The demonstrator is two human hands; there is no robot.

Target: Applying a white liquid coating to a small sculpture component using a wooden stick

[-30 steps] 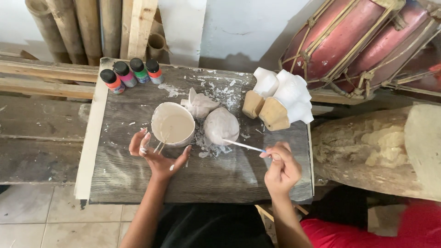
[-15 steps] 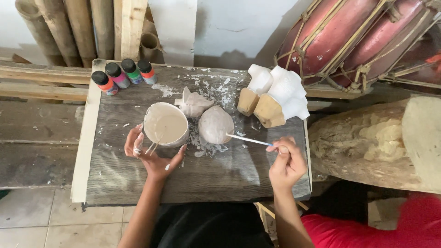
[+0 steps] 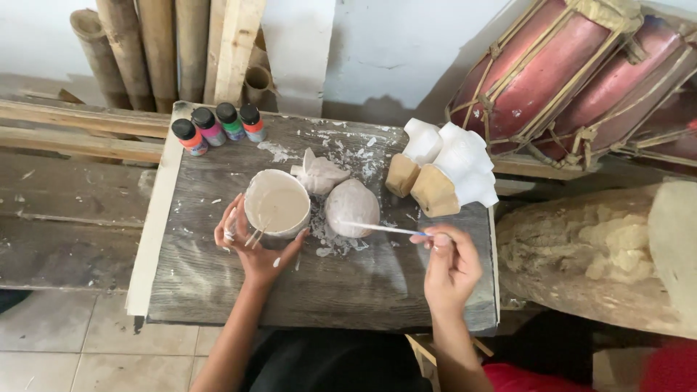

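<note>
My left hand [image 3: 254, 250] cups the near side of a round bowl [image 3: 276, 204] of pale paint on a grey wooden table [image 3: 348, 283]. My right hand [image 3: 450, 265] grips a thin paintbrush [image 3: 381, 229] whose tip rests on a rounded, white-coated figure [image 3: 351, 207]. Behind that figure lies a second white-coated carved piece [image 3: 319, 174]. Two wooden carvings with white tops [image 3: 443, 170] stand at the table's back right.
Several small paint bottles [image 3: 218, 127] with black caps stand at the table's back left. Bamboo poles and planks [image 3: 170, 43] lean on the wall. Red drums [image 3: 573, 72] lie at the right, above a rough carved log [image 3: 595, 254]. White paint flecks dot the tabletop.
The view has shifted slightly. My left hand stays around the bowl and my right hand keeps the brush tip on the rounded figure.
</note>
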